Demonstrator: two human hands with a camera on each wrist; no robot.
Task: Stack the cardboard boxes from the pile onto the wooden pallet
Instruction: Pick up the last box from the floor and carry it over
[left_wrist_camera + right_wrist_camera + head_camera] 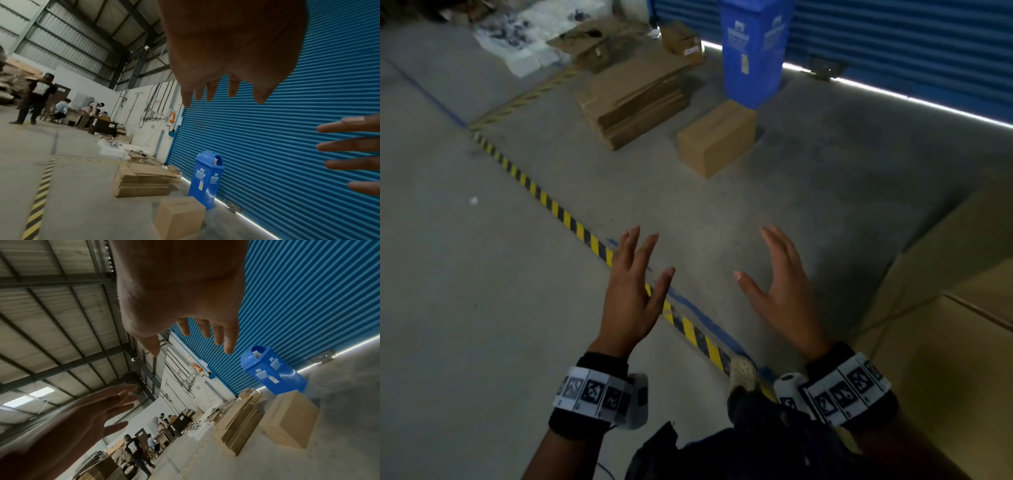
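Plain brown sealed cardboard box point(717, 138), upright

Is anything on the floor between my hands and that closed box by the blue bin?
Nothing visible. Both hands, left and right, are open and empty, and only bare concrete lies between them and the box. The flattened cardboard sits off to its left.

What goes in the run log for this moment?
left hand: open, empty | right hand: open, empty | cardboard box: on floor, untouched
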